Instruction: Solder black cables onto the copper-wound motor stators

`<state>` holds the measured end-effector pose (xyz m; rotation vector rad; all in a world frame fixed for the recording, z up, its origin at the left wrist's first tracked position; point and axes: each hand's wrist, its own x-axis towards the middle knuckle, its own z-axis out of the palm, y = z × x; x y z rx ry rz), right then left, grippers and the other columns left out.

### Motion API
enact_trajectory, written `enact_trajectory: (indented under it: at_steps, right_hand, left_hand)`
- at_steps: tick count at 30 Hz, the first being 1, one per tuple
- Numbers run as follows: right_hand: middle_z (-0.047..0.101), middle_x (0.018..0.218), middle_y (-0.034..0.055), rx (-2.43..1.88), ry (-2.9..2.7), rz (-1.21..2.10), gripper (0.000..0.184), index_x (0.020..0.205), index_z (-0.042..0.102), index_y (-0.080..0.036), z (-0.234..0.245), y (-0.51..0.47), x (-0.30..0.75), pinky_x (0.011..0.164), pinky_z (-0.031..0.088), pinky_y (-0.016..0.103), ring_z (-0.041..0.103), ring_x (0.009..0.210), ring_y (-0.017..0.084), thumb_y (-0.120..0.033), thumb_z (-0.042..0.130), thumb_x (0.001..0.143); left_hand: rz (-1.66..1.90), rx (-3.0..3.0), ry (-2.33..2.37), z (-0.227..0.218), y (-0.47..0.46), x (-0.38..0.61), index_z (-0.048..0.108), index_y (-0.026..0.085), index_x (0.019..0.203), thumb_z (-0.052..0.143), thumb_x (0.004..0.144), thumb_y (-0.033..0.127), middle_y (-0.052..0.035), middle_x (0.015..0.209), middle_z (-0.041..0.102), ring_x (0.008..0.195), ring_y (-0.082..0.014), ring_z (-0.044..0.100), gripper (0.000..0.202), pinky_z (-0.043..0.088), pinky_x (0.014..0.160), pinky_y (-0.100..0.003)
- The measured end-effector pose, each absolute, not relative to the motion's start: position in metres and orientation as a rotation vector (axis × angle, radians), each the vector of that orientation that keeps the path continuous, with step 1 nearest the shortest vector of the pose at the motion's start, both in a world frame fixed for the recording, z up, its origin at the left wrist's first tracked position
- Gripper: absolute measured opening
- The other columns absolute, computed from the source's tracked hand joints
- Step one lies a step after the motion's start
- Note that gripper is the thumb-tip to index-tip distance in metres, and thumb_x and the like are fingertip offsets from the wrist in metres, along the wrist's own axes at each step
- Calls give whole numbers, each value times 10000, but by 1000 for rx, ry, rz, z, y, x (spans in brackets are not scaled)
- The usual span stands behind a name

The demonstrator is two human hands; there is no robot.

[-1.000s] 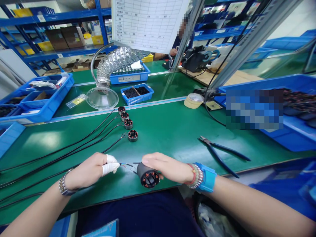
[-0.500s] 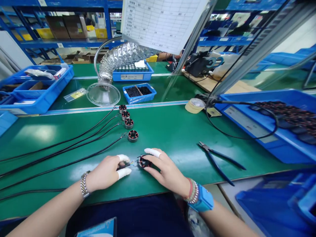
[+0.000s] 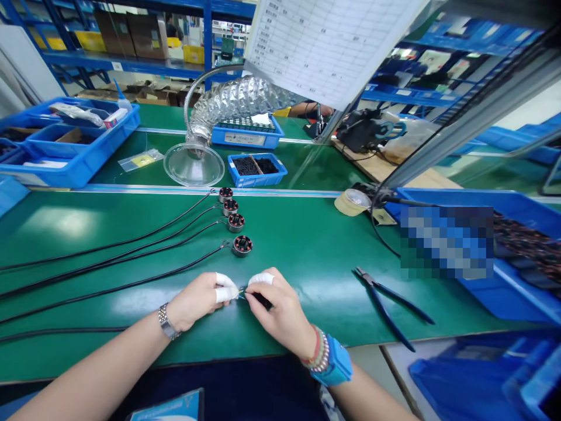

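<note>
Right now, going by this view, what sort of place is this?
Likely an electronics assembly workshop: a green-topped workbench, a row of small wired motors, and blue parts trays.

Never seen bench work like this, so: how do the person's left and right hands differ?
The left hand wears a metal link watch, while the right hand wears beaded bracelets and a blue wristband. The left hand shows two white finger cots, the right hand one. The right hand closes on a small dark piece; the left hand's tips sit at thin wires. Both are over the green bench mat.
</note>
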<state>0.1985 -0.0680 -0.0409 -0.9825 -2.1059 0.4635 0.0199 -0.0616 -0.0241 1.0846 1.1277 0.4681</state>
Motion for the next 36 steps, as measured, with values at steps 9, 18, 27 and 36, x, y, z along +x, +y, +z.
enact_trajectory:
  at_steps: [9,18,27,36]
  right_hand:
    - [596,729,51,-924,-2012,426,92,828,595,-170,-54,-72,195,656,465,321,515,760,175,-107,532,808]
    - [600,756,75,-786,-2302,165,148,881,597,-145,-43,-65,205,674,423,354,485,794,194,-73,477,834]
    - [582,727,65,-830,-2316,313,107,846,593,-138,-33,-65,203,677,422,319,469,789,186,-94,495,836]
    - [563,677,78,-852,-2411,211,176,810,611,-137,-31,-66,196,669,425,335,474,789,207,-113,443,859]
  left_hand:
    - [461,1002,1097,-30,-61,18,512,134,684,591,648,381,59,545,404,448,-40,281,262,152,428,-197]
    - [475,1055,1129,-29,-62,18,517,136,660,565,653,340,60,519,390,442,-48,262,210,152,422,-204]
    - [486,1152,1120,-22,-63,18,551,132,671,548,673,307,67,505,362,462,-60,245,176,179,439,-211]
    - [502,1290,1139,-24,-62,18,563,127,660,554,677,306,36,588,459,556,-91,357,180,284,539,-220]
